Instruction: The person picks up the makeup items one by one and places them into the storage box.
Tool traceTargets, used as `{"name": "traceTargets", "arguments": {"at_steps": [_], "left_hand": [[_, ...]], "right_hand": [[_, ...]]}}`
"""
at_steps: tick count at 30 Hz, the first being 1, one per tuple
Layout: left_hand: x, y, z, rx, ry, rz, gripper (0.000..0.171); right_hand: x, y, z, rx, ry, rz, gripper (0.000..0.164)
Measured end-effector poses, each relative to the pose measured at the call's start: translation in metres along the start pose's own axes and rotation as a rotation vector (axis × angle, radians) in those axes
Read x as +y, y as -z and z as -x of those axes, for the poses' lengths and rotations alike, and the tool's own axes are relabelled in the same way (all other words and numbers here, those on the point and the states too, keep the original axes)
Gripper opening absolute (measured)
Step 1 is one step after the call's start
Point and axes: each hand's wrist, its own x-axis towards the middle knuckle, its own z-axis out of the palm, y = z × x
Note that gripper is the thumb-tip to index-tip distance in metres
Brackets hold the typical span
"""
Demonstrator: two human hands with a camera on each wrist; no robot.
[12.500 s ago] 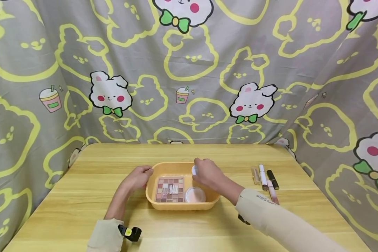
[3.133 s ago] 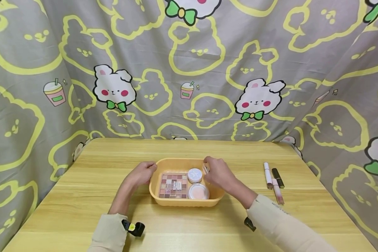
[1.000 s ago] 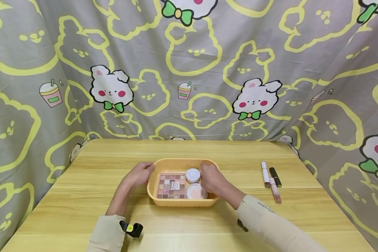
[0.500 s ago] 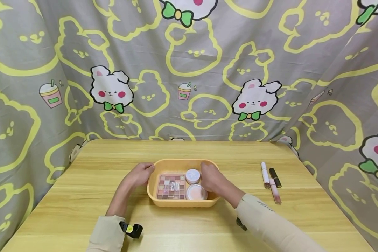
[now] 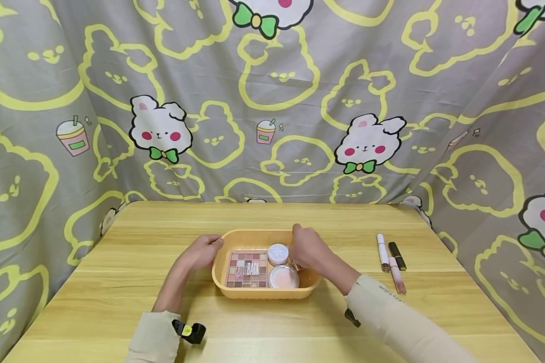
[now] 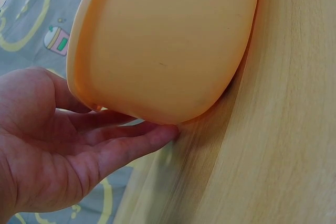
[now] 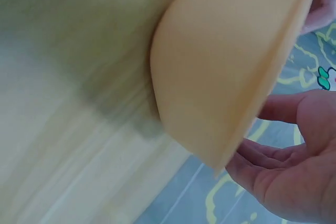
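Note:
A yellow-orange plastic basket (image 5: 263, 292) stands on the table. My left hand (image 5: 204, 250) holds its left end; in the left wrist view that hand (image 6: 68, 140) has its thumb at the rim and fingers against the outer wall. Over the right end is my right hand (image 5: 311, 249), fingers reaching inside the rim. In the right wrist view this hand (image 7: 299, 161) has thumb and fingers apart, the fingertips hidden by the basket wall. Inside lie an eyeshadow palette (image 5: 247, 269), a white round case (image 5: 278, 253), a powder compact (image 5: 283, 277) and a partly hidden clear tube (image 5: 296, 264).
To the right on the wooden table (image 5: 163, 222) lie a white tube (image 5: 382, 252), a black tube (image 5: 397, 255) and a pink lip gloss tube (image 5: 396, 275). A patterned grey curtain (image 5: 227, 75) surrounds the table's back and sides.
The clear tube has gone from the table at right into the basket. Over the last half second my right hand has risen slightly and moved right. My left hand stays at the basket's end.

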Motion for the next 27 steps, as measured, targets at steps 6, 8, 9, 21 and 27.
{"name": "traceTargets", "arguments": {"at_steps": [6, 8, 9, 21, 27], "left_hand": [[0.001, 0.000, 0.000, -0.002, -0.002, 0.004, 0.050], [0.001, 0.000, 0.000, -0.005, -0.004, 0.004, 0.050], [0.001, 0.000, 0.000, -0.004, -0.005, 0.004, 0.049], [0.001, 0.000, -0.001, -0.001, -0.007, -0.017, 0.051], [0.002, -0.001, 0.001, 0.002, -0.009, -0.002, 0.049]], "right_hand": [[0.008, 0.017, 0.000, 0.056, -0.030, -0.070, 0.037], [0.012, 0.021, 0.000, 0.073, -0.046, -0.066, 0.036], [0.014, 0.024, 0.000, 0.081, -0.053, -0.058, 0.036], [0.051, 0.043, 0.007, 0.101, -0.082, -0.025, 0.036], [0.070, 0.049, 0.009, 0.080, -0.108, 0.005, 0.038]]}}
